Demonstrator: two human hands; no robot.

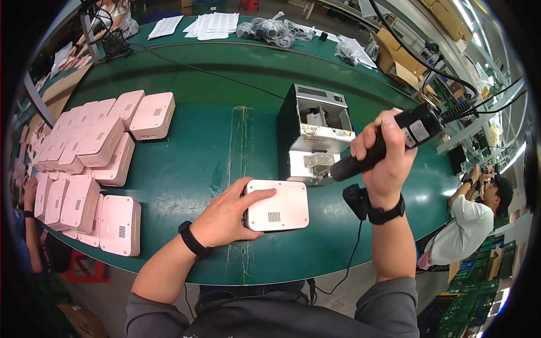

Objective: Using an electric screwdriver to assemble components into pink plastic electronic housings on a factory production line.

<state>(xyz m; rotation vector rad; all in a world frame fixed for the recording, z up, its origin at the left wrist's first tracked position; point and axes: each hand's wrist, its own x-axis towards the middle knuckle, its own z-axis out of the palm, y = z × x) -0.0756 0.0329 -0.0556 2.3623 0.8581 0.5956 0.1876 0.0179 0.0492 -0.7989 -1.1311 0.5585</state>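
A pale pink box-shaped device casing (287, 205) with a small vent grid and corner holes lies on the green table in front of me. Around its left end my left hand (228, 213) is closed, thumb at the near side and index finger on top. My right hand (389, 146) grips a black electric screwdriver (360, 160), raised to the right of the casing. Its tip points down and left, beside a silver and black screw feeder (315, 135) at the far side of the casing. A cable runs from the screwdriver's upper end.
Stacked pink casings (93, 141) fill the table's left side. Trays (214, 25) and bagged cables (273, 31) lie on a far shelf. At the right edge another person (465, 225) sits working; another person's hand (29, 191) is beyond the stacks. A red stool (84, 267) stands below left.
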